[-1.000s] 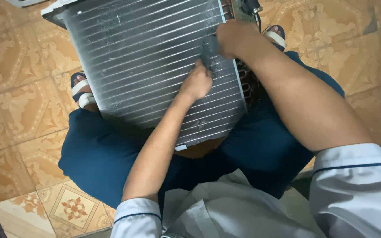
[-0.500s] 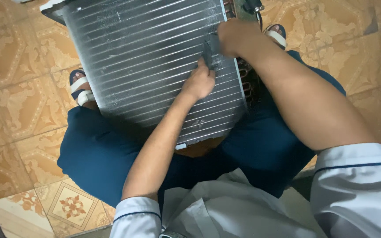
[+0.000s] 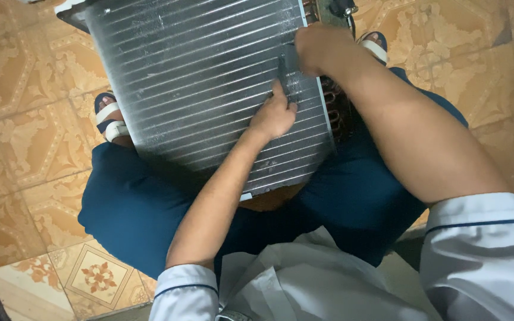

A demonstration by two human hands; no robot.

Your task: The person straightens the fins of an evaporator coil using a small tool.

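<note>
Seated person working a dark tool along a finned coil block propped on their lap.

The finned coil block leans across both knees in dark blue trousers, its lower edge on the thighs. Near the block's right edge, the right hand is closed around a thin dark tool laid against the fins. Just below it, the left hand presses on the fins, fingers curled, touching the tool's lower end. Copper tube bends show past the block's right edge. Sandalled feet rest on patterned floor tiles either side of the block.
</note>
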